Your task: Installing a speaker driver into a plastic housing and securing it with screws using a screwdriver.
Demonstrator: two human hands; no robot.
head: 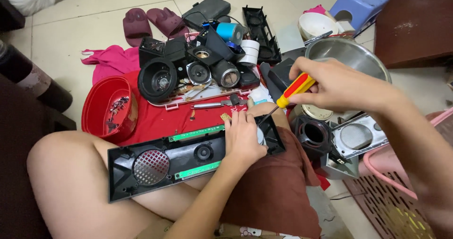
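Left hand (243, 137) pressed flat on black speaker panel (188, 158) across lap; right hand (339, 85) clamped on screwdriver (288, 96). Best keep tip square in screw, panel pinned steady.

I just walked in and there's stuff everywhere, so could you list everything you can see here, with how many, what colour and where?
speaker panel: one, black with green circuit strips, across the lap
screwdriver: one, red and yellow handle, tip at the panel's right end
red tub: one, small dark parts inside, left on the floor
loose speaker parts: a pile, mostly black, on a tray above the panel
slippers: two, maroon, top centre
metal bowl: one, silver, upper right
stool: one, blue plastic, top right
pink basket: one, right edge
left hand: pressing on the panel
right hand: grip closed on the screwdriver handle
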